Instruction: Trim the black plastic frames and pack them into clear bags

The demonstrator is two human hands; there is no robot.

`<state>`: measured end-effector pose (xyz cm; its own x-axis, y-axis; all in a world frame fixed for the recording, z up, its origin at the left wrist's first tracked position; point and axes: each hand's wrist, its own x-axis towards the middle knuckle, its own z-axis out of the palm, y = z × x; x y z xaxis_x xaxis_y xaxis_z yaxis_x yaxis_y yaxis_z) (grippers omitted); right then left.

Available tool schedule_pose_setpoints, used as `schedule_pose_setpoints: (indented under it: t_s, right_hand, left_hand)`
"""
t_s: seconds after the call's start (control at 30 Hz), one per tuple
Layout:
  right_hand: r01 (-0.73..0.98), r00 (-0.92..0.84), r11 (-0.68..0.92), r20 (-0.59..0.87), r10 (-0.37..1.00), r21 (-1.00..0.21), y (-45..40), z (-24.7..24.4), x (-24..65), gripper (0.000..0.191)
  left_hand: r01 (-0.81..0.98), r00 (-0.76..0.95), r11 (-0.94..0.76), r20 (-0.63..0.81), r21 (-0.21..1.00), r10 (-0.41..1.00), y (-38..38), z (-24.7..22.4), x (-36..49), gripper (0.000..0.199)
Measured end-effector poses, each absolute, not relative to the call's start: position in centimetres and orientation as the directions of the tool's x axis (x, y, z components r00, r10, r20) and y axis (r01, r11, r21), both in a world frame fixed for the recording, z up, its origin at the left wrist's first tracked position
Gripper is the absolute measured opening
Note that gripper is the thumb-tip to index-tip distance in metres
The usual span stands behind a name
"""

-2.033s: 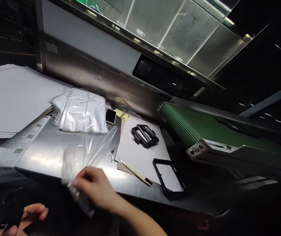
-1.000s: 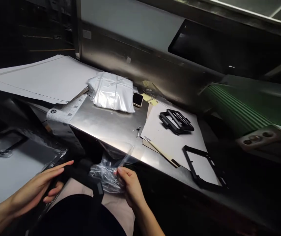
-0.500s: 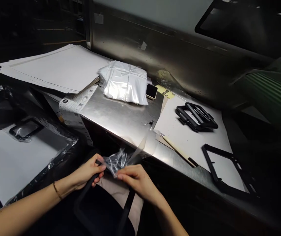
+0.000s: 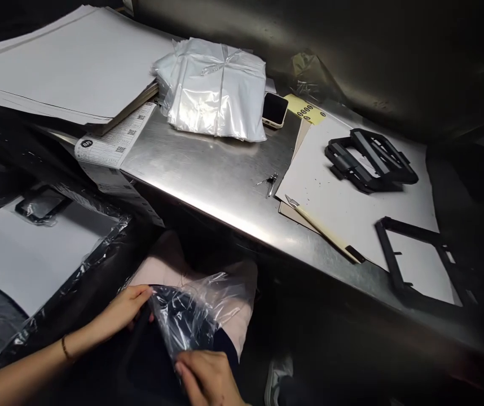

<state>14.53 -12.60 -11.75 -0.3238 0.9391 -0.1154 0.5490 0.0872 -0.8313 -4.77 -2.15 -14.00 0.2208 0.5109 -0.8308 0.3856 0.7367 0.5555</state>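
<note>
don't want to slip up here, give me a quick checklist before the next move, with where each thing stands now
1. Left hand grip on the clear bag: ok, fingers pinch its upper left edge.
2. Right hand grip on the bag: ok, at its lower end.
3. Black part inside the bag: cannot tell, the film glares over dark clothing.
4. Knife away from both hands: ok, it lies on the metal bench's white sheet.
5. Knife blade covered: not ok, it is bare.
6. Large black frame apart from the knife: ok, a gap shows.
</note>
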Motion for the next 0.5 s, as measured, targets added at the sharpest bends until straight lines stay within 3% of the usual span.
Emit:
schedule_pose_setpoints:
  t_s: [0.13,0.37,0.5]
  right_hand:
    - [0.581,-0.213,0.0,-0.152,0.965,-0.814,-11.4,-10.3,14.9,0.02]
    - [0.573,-0.192,0.0,-0.135,0.972,-0.819,-8.7,-9.6,15.7,0.019]
    - [0.565,-0.148,-0.01,-0.114,0.982,-0.825,-4.1,-9.8,17.8,0.023]
  left_hand:
    - [0.429,0.179,0.743,-0.855,0.514,0.487,-2.1,-14.1,-5.9,0.035]
    - [0.275,0.165,0.863,-0.905,0.425,0.393,-3.3,-12.2,-4.6,0.045]
    - [0.293,0.209,0.845,-0.893,0.447,0.4,-1.1,-12.8,-3.5,0.045]
